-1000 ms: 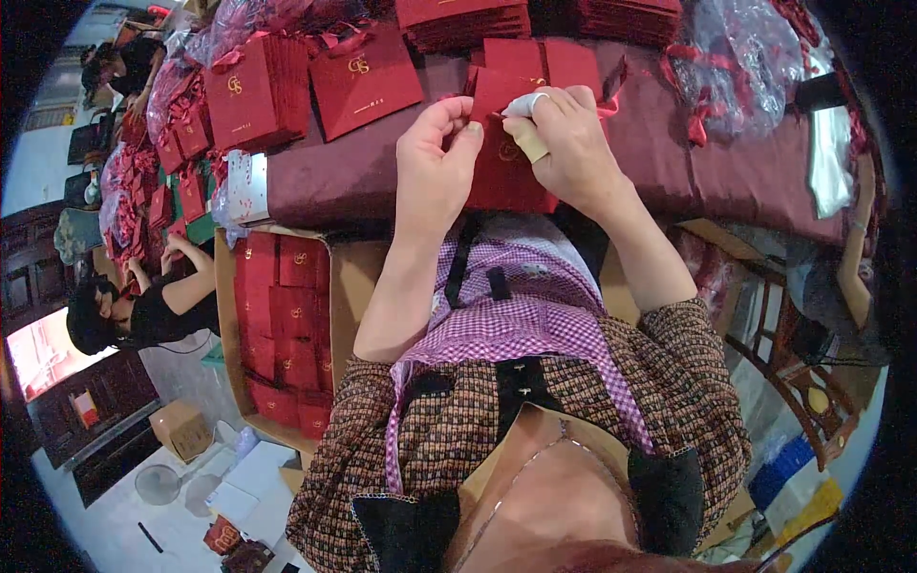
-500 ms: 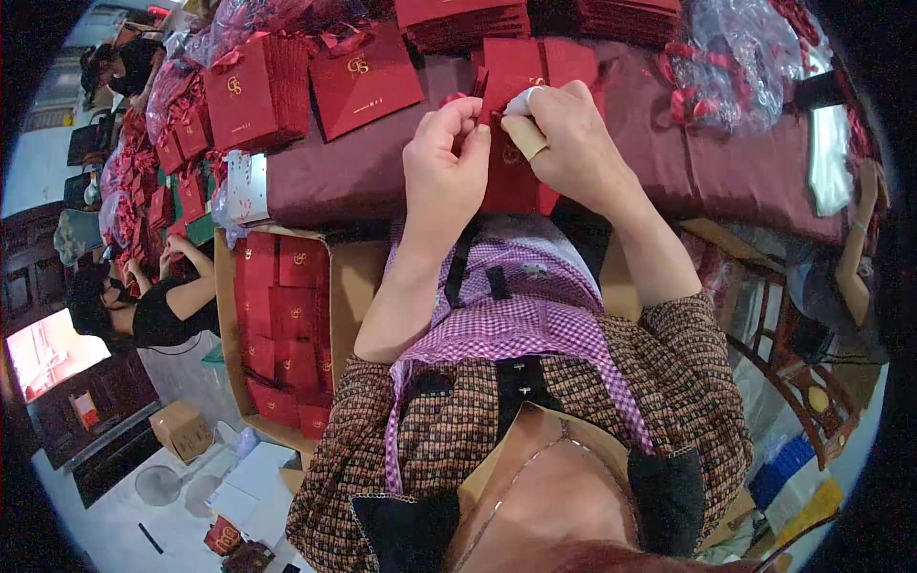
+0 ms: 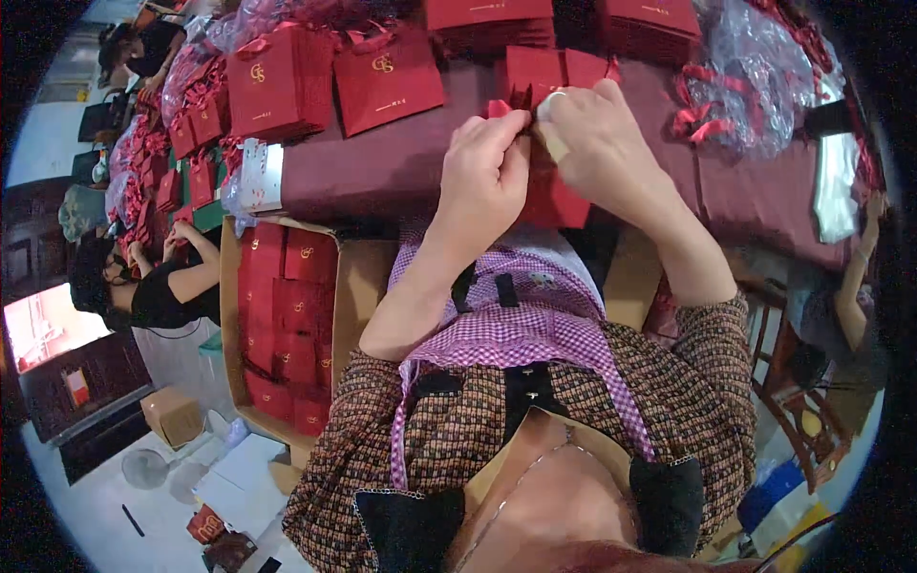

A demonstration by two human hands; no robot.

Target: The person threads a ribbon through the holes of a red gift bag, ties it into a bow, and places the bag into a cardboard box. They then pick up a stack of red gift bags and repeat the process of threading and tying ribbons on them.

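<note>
Red bags [image 3: 330, 81] stand upper left — at top centre, left hand [image 3: 487, 177] and right hand [image 3: 597, 143] pinch a red ribbon [image 3: 516, 103] over a flat bag [image 3: 554, 186].

Red gift bags [image 3: 382, 81] with gold emblems stand upper left; an open cardboard box [image 3: 358, 286] of red packages sits left of centre

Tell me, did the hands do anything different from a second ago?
Hardly. The left hand slid a little closer to the right hand, so both now pinch the red ribbon at the top of the red bag. The grip on the bag stayed, and the carton of red boxes did not move.
</note>
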